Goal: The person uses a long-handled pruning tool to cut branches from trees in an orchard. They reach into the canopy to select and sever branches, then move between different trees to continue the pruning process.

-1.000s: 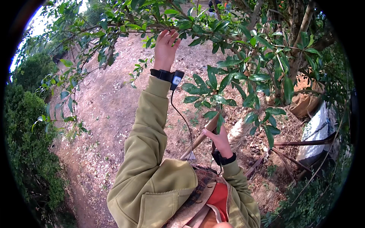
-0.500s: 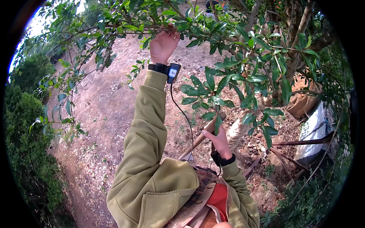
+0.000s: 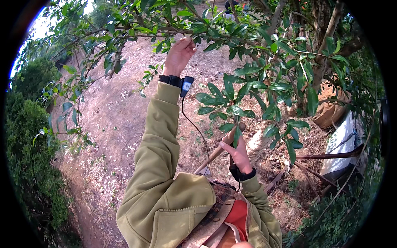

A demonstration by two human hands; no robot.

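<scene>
My left hand (image 3: pixel 179 57) is raised just under a leafy branch (image 3: pixel 178 31), wrist up and fingers curled together. Whatever the fingers hold, if anything, is too small to make out. Lower down, my right hand (image 3: pixel 240 156) is closed around a wooden pole (image 3: pixel 216 153), its thumb lying across the wood. Long green leaves (image 3: pixel 237 135) hang in front of that hand and hide part of its fingers. Both wrists carry black bands, and a small device (image 3: pixel 187 86) with a cable sits on the left one.
The tree's trunk (image 3: pixel 320 25) and leafy twigs crowd the upper right. Thin brown bars (image 3: pixel 328 155) stand at the right, beside a white sheet (image 3: pixel 337 144) and a brown sack (image 3: pixel 329 111). Dense bushes (image 3: pixel 29 144) line the left. Dry leaf litter covers the sloping ground (image 3: pixel 103 120).
My left hand has drawn down slightly from the branch, and its fingers have come out of the leaves and turned. The right hand stays in place on the wooden pole.
</scene>
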